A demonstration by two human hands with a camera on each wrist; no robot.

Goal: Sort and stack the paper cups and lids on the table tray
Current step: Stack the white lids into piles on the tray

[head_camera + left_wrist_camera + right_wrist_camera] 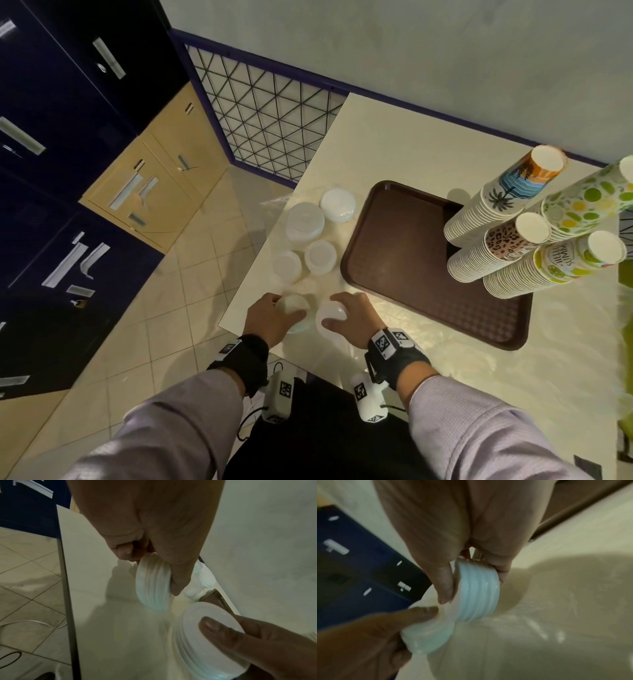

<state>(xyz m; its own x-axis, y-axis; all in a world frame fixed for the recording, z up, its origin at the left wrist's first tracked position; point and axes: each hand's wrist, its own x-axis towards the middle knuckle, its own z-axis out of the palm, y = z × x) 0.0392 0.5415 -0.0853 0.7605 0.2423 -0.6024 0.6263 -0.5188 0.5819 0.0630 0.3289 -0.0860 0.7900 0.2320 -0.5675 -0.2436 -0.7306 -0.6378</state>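
Left hand (270, 318) clamped round a short lid stack (152, 584), right hand (352, 320) round another lid stack (476, 592), both low over the surface (394, 363), probably for merging. Loose lids (305, 222) beyond the hands; tray (394, 246) with cup stacks (493, 205) beyond and right of right hand.

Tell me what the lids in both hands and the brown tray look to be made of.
Lid stack in the left hand: thin white plastic, slightly translucent, ridged rims. Lid stack in the right hand: the same plastic look. Brown tray: likely moulded plastic, with a dull sheen and a fine textured base.
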